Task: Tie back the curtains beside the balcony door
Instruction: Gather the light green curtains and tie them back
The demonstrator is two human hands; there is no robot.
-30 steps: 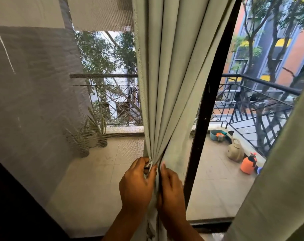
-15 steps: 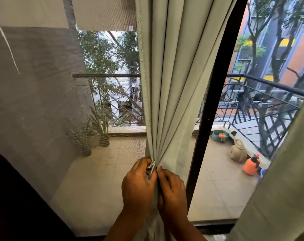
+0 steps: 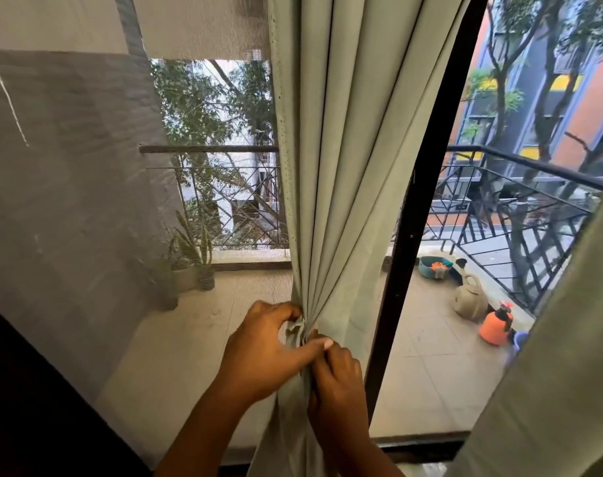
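Observation:
A pale green curtain [image 3: 341,160] hangs in front of the balcony door, gathered into tight folds at waist height. A short tie-back strip [image 3: 295,330] of the same cloth sits at the gathered point. My left hand [image 3: 258,352] curls round the gathered folds from the left, its thumb reaching across to the right. My right hand [image 3: 338,376] grips the bunched cloth just below and right of it, fingers curled. The two hands touch. A second green curtain [image 3: 551,373] hangs loose at the right edge.
A black door frame post [image 3: 413,235] stands right of the gathered curtain. A mesh screen [image 3: 69,201] covers the left pane. Outside lie potted plants [image 3: 193,256], a beige watering can [image 3: 468,297], an orange sprayer [image 3: 496,325] and black railings [image 3: 520,215].
My left hand has spread wider over the gathered cloth, its thumb now stretched across towards my right hand. My right hand has dropped slightly lower on the bunch.

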